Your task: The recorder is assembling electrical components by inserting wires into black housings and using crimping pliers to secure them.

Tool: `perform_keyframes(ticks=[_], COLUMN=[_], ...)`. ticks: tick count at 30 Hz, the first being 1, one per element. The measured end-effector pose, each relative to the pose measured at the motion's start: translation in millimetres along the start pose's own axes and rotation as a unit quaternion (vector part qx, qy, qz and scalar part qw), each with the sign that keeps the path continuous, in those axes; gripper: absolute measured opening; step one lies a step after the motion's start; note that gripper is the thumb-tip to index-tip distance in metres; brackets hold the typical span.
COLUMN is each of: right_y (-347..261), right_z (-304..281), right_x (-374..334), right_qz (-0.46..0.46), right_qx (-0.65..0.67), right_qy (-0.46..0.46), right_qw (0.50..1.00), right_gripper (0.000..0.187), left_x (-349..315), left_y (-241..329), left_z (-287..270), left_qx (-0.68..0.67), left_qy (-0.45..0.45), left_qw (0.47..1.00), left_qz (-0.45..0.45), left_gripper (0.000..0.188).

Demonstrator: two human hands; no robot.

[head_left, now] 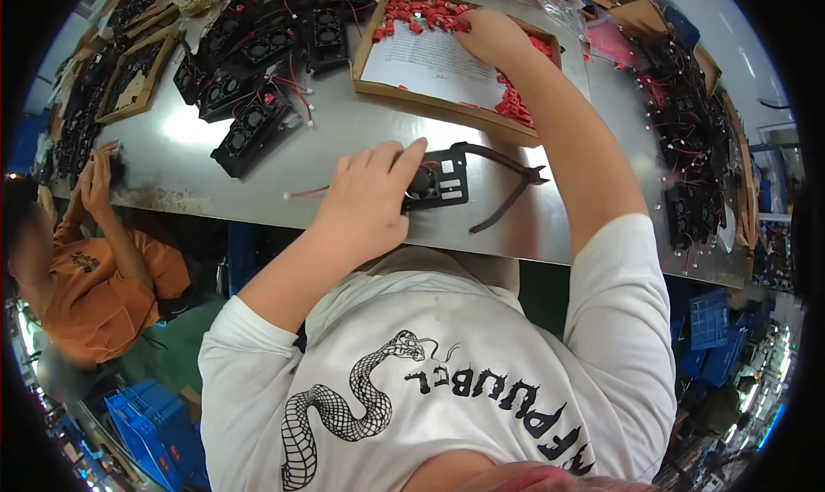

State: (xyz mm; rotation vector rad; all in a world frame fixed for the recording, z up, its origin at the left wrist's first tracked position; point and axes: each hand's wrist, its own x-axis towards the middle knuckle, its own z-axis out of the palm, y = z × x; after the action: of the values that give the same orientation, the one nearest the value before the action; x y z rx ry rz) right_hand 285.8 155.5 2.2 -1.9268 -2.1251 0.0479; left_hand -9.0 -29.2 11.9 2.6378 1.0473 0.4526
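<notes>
My left hand (365, 195) lies over the left part of a black fan unit (454, 183) on the metal table, fingers closed around its housing. A round fan and small rectangular openings show beside my fingers; a red-and-black lead sticks out to the left. Stretched forward, my right hand (497, 38) dips into a shallow cardboard box (404, 91) with its fingers drawn together at a heap of small red parts (425, 12). What its fingertips hold is hidden. Dark-handled pliers (526, 176) lie right of the fan unit, one handle against its corner.
Several wired black fan units (249, 131) are piled at the left, more (687, 131) along the right edge. A printed sheet (421, 62) lines the box. At the left, another person in an orange shirt (112, 286) has their hands at the table. Blue crates (150, 432) stand below.
</notes>
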Motion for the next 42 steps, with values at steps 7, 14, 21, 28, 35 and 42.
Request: perform_keyframes(ticks=[7, 14, 21, 28, 35, 42], right_y=[-18, -46, -77, -92, -93, -88], right_z=[19, -2, -37, -26, 9, 21], right_x=[-7, -85, -173, -233, -264, -261], right_qz=[-0.114, -0.125, 0.096, 0.183, 0.136, 0.19], right_qx=[0.086, 0.141, 0.376, 0.472, 0.543, 0.555], right_qy=[-0.051, -0.085, -0.052, -0.141, 0.032, 0.022], right_qw=[0.988, 0.978, 0.92, 0.851, 0.828, 0.81], right_gripper=[0.026, 0.02, 0.021, 0.027, 0.043, 0.042], left_x=[-12, -9, -15, -11, -6, -5], left_y=[-11, -14, -21, -19, -9, -7], left_z=[6, 13, 22, 23, 19, 13], left_qx=[-0.042, -0.052, -0.072, -0.096, -0.109, -0.082], left_qy=[-0.022, -0.036, 0.024, 0.045, 0.037, -0.024], left_qw=[0.999, 0.998, 0.997, 0.994, 0.99, 0.995], left_qz=[-0.021, -0.005, -0.002, 0.034, 0.079, 0.059], left_gripper=[0.085, 0.088, 0.087, 0.093, 0.093, 0.093])
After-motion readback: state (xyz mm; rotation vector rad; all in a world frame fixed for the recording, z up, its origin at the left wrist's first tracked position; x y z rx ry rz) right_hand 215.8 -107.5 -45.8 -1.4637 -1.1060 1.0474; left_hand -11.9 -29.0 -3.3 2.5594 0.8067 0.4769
